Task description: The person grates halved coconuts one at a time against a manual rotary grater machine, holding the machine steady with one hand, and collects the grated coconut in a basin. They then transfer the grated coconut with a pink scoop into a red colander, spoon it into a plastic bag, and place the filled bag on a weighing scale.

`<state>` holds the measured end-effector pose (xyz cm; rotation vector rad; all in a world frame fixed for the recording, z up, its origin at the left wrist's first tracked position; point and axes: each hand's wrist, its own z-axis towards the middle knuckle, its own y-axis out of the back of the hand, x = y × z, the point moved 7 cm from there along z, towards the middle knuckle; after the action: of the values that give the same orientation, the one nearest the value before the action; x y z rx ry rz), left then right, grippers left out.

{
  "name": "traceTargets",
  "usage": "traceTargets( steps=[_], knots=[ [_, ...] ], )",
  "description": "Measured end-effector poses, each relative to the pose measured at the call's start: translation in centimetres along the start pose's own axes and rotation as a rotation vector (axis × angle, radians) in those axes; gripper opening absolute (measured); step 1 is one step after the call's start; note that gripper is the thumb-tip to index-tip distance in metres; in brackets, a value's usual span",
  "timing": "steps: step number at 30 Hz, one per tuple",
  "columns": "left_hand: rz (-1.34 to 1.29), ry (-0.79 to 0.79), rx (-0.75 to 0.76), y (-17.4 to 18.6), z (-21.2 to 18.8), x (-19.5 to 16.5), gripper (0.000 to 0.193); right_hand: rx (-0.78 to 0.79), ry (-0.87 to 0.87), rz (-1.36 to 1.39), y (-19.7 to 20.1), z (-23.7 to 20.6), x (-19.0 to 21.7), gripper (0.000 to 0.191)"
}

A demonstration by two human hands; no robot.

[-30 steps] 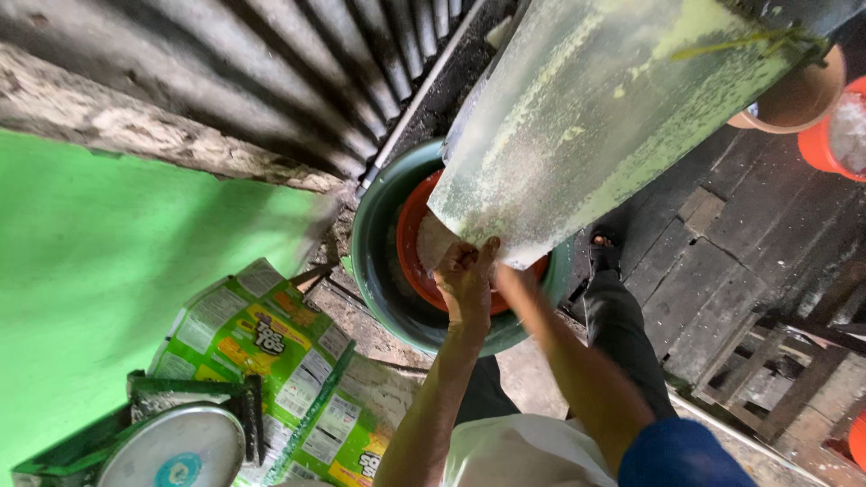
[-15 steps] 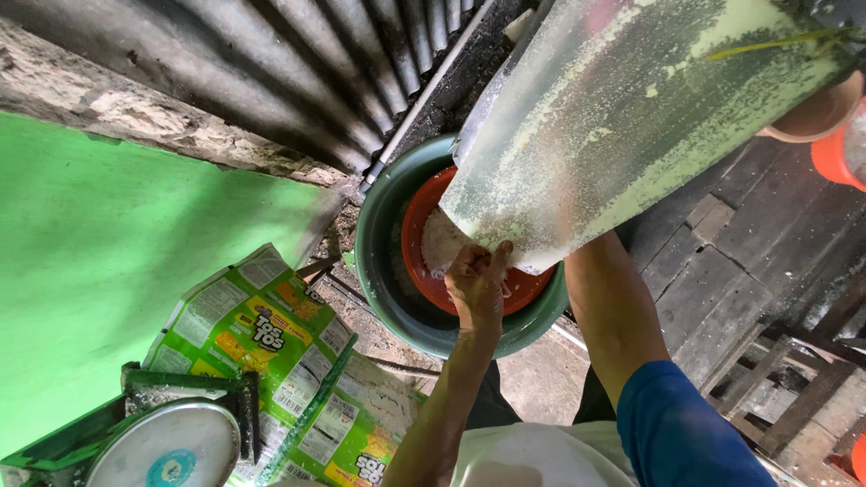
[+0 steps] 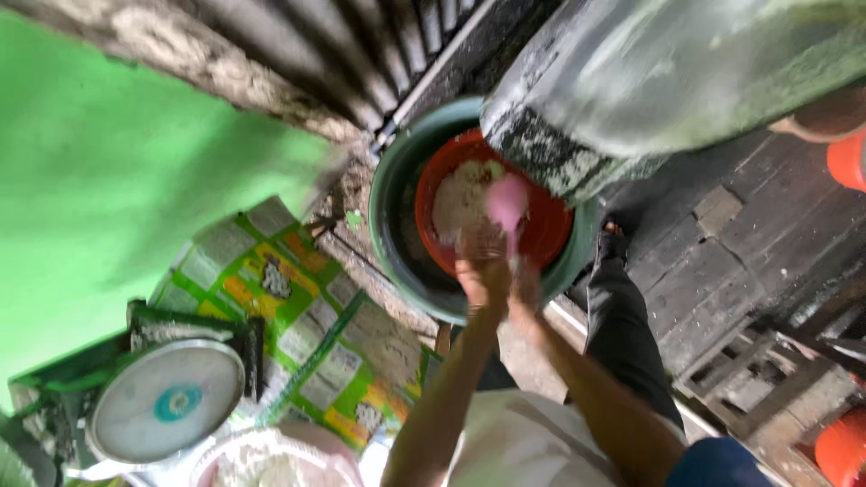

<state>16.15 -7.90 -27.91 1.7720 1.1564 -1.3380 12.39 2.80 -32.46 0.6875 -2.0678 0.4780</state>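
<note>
Both hands meet at the near rim of a red bowl [image 3: 541,230] set inside a green basin [image 3: 397,225]. The left hand [image 3: 483,275] and right hand [image 3: 528,293] touch; a pink scoop [image 3: 507,206] rises from them over white grain [image 3: 460,198]. A tilted grey trough [image 3: 649,81] hangs above. A scale [image 3: 167,410] stands near left on printed sacks [image 3: 298,307].

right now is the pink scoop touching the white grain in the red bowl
Cannot tell. In the head view the pink scoop overlaps the white grain in the red bowl, but motion blur hides any contact or gap.

Pink scoop [image 3: 506,204], over orange bowl [image 3: 492,216]
</note>
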Motion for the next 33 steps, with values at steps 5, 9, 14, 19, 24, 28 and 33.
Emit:
traceTargets(
  steps=[5,9,14,19,24,28,33],
  knots=[
    [0.048,0.037,-0.316,11.7,-2.1,1.8,0.033,-0.126,-0.022,0.301,5.8,4.1,1.1,0.031],
    [0.212,-0.053,-0.416,18.0,-6.8,-0.1,0.039,-0.136,0.549,-0.899,6.4,3.2,4.5,0.034],
    [0.579,-0.015,-0.471,23.6,-13.0,0.4,0.012,-0.082,0.551,-1.323,5.7,3.5,4.0,0.051],
    [0.296,0.115,-0.830,26.7,-18.6,4.5,0.018,0.097,0.780,-1.386,2.0,4.7,7.1,0.046],
    [-0.193,0.037,-1.175,27.4,-27.3,4.9,0.017,0.719,0.602,-0.931,-4.3,2.9,9.5,0.036],
    [0.102,0.351,-1.540,28.7,-34.7,3.4,0.041,1.041,0.577,-0.813,-10.4,-2.3,9.6,0.029],
    [-0.354,0.898,-1.585,31.8,-38.1,7.7,0.060,1.304,0.126,-0.611,-18.6,-10.3,2.7,0.028]
  ],
)
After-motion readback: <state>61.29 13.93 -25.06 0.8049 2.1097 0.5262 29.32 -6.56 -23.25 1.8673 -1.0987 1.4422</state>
